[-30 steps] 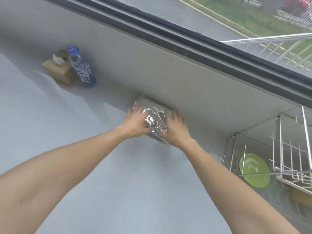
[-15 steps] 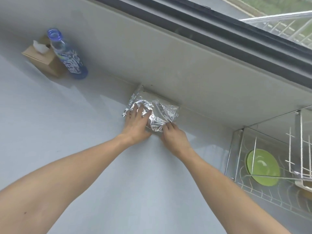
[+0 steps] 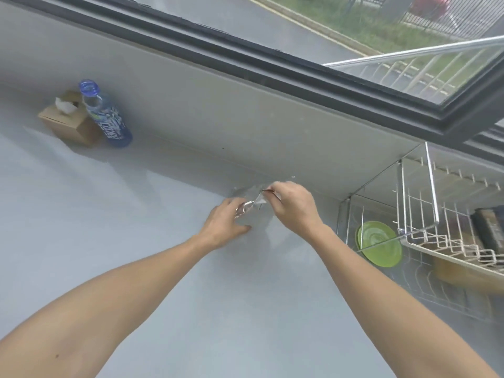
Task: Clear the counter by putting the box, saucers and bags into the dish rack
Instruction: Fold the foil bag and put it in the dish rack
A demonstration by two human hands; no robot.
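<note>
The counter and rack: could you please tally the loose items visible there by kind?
Foil bags: 1 visible, though blurred
Green saucers: 1
Bottles: 1
Tissue boxes: 1
Tan box in the dish rack: 1
Total: 5

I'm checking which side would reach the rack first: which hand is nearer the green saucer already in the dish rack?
The right hand. It is just left of the green saucer, near the dish rack edge; the left hand is farther left, beyond the foil bag.
</note>
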